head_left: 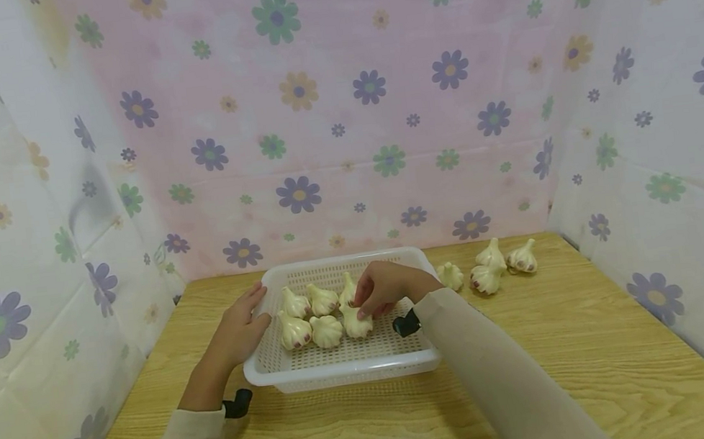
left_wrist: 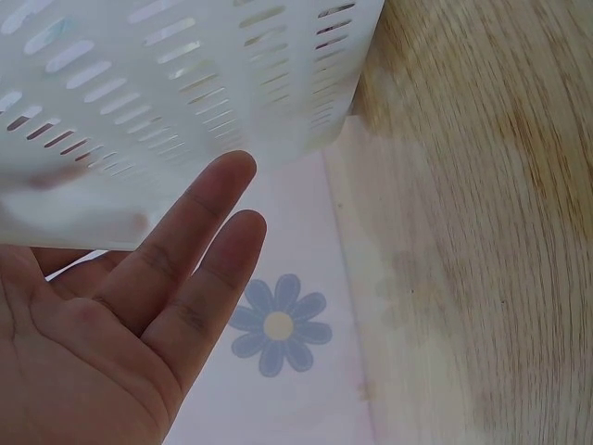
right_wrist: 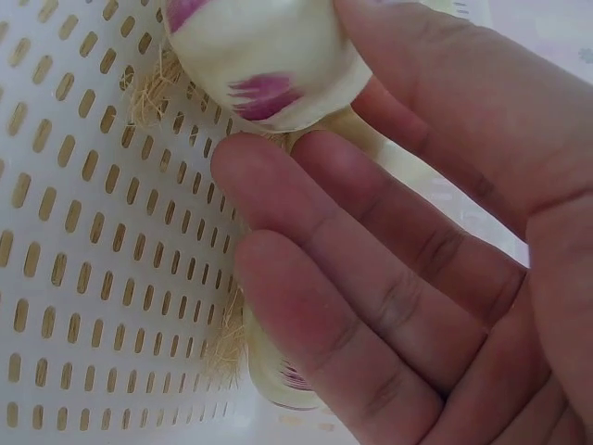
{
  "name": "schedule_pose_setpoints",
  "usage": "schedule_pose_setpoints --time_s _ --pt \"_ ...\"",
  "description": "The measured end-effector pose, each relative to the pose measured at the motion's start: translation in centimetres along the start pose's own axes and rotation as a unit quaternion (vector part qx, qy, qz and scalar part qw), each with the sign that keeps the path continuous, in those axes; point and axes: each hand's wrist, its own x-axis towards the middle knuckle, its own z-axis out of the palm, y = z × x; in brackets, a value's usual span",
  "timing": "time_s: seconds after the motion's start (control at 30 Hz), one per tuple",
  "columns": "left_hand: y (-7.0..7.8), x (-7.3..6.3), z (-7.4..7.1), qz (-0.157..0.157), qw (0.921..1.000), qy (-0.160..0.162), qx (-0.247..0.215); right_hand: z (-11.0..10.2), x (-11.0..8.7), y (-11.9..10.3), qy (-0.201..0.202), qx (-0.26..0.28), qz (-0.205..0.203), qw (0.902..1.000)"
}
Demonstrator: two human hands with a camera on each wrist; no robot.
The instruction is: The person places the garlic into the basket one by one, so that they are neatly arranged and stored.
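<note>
A white perforated plastic basket [head_left: 349, 369] stands on the wooden table with several garlic bulbs [head_left: 327, 332] in two rows on its left side. My left hand [head_left: 242, 327] holds the basket's left rim, thumb over the edge and fingers along the outer wall. In the left wrist view, two fingers [left_wrist: 199, 218] stretch out beside the slotted wall. Inside the basket, my right hand [head_left: 387, 288] pinches a garlic bulb [head_left: 356, 326] in the front row. The right wrist view shows the thumb against this purple-streaked bulb [right_wrist: 269, 56], the other fingers loosely bent below.
To the right of the basket, several more garlic bulbs [head_left: 488, 278] lie on the table [head_left: 574, 339] near its back edge. Flowered cloth [head_left: 345, 104] hangs behind and along both sides. A dark wrist mount [head_left: 237, 404] sits at each cuff.
</note>
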Motion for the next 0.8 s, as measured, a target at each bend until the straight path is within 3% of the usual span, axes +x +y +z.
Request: schedule_pose_setpoints --time_s 0.4,0.63,0.8 --pt "0.2 -0.1 -0.1 -0.001 1.0 -0.001 0.006 -0.5 0.1 0.3 0.001 0.005 -0.015 0.9999" --pt "0.2 -0.1 0.0 -0.002 1.0 0.001 0.004 -1.7 -0.4 0.2 0.02 0.03 -0.053 0.998" --pt "0.2 -0.1 0.0 -0.004 1.0 0.002 0.003 -2.6 -1.2 0.1 0.039 0.01 -0.084 0.9956"
